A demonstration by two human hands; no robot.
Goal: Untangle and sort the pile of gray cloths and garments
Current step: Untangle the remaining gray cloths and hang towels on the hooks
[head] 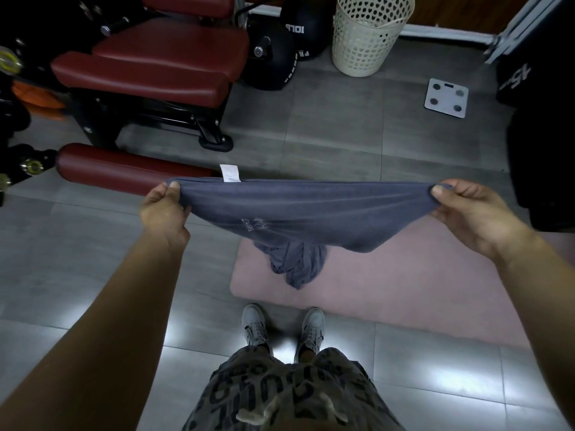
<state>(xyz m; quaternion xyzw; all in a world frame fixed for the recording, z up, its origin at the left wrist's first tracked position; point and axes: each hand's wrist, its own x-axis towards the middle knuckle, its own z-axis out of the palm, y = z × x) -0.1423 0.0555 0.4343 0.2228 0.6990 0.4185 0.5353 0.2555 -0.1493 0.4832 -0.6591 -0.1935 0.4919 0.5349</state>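
While the person stands on the gray tile floor (93,275), both hands hold a gray garment (298,213) stretched wide in the air. The left hand (163,206) pinches its left end between thumb and curled fingers, and the right hand (469,209) pinches its right end likewise. A white label (229,173) sticks up from the far edge. The garment's bunched lower part hangs over a pink mat (389,290). Farther off stand a red padded bench (155,63) and a white basket (367,35).
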